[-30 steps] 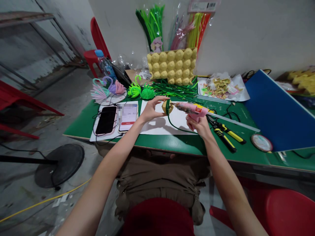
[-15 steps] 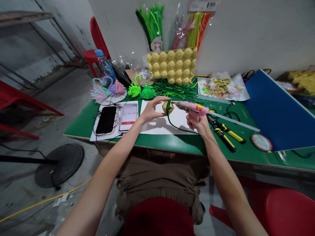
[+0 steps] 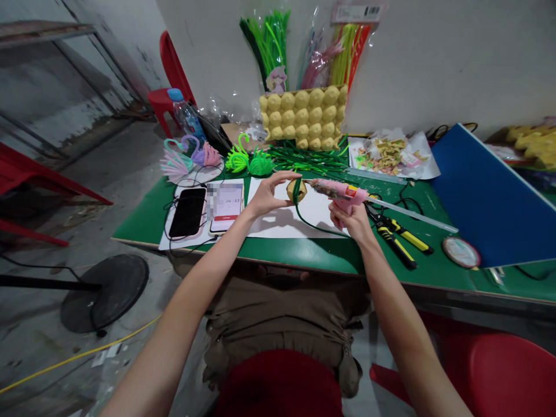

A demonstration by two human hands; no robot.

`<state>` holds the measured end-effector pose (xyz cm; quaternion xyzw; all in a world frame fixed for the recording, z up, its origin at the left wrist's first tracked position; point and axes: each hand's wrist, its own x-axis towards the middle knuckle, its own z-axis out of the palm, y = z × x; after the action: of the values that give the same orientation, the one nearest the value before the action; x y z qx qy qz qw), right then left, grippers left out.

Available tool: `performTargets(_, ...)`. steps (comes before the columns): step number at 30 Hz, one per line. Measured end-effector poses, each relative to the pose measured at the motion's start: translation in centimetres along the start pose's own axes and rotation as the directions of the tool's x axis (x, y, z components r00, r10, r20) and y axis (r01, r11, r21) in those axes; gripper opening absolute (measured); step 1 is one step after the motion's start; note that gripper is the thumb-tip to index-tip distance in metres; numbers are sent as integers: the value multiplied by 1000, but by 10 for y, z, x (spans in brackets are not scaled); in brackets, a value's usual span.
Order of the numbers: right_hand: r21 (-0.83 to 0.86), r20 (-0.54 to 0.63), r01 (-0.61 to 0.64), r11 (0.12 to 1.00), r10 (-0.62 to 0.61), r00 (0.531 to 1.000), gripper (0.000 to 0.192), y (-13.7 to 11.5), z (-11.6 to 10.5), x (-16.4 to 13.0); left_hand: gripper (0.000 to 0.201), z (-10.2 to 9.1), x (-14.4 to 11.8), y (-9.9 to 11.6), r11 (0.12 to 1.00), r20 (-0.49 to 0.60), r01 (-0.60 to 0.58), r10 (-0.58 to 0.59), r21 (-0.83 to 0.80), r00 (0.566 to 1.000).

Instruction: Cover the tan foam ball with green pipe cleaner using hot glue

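Between the thumb and fingers of my left hand (image 3: pixel 271 194) is a yellow egg-carton cup (image 3: pixel 292 191), tilted on its side. A dark green pipe cleaner (image 3: pixel 315 225) runs across the cup and trails down to the right over the white paper (image 3: pixel 271 225). My right hand (image 3: pixel 350 219) grips a pink hot glue gun (image 3: pixel 343 191) by its handle. The gun's nozzle points left and reaches the cup's right edge; whether it touches cannot be made out. A long clear glue stick (image 3: pixel 417 215) sticks out of the gun's rear.
Yellow-handled pliers (image 3: pixel 397 237) and a tape roll (image 3: pixel 461 251) lie at the right, near a blue board (image 3: pixel 495 197). Two phones, a black one (image 3: pixel 187 212) and a lit one (image 3: pixel 226 202), lie left. Behind stand pipe-cleaner swans (image 3: pixel 238 155) and an egg tray (image 3: pixel 304 116).
Both hands, the cup and the glue gun hold nearly the same place. The lit phone's timer has advanced by a second.
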<state>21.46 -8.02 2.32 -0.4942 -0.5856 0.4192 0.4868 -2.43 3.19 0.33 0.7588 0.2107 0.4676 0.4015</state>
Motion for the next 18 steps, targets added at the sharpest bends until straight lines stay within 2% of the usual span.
performTargets(5, -37, 26, -43, 998, 44, 999, 60, -4, -2, 1, 64, -2, -1, 1, 997, 8, -9, 8, 82, 1000)
performTargets(9, -93, 71, -72, 993, 78, 994, 53, -4, -15, -1, 58, -3, -2, 6, 985, 63, -44, 34, 170, 997)
performTargets(12, -163, 46, -42, 986, 50, 998, 46, -5, -38, -6, 57, -3, -3, 9, 973, 64, -47, 34, 224, 997)
performTargets(15, -236, -80, -27, 971, 9, 997, 46, -9, -72, -12, 59, -3, -3, 10, 970, 25, -12, 6, 241, 1000)
performTargets(18, -399, -209, -15, 917, -74, 975, 39, -15, -111, -19, 61, -3, -3, 9, 971, 6, 7, -8, 238, 1000)
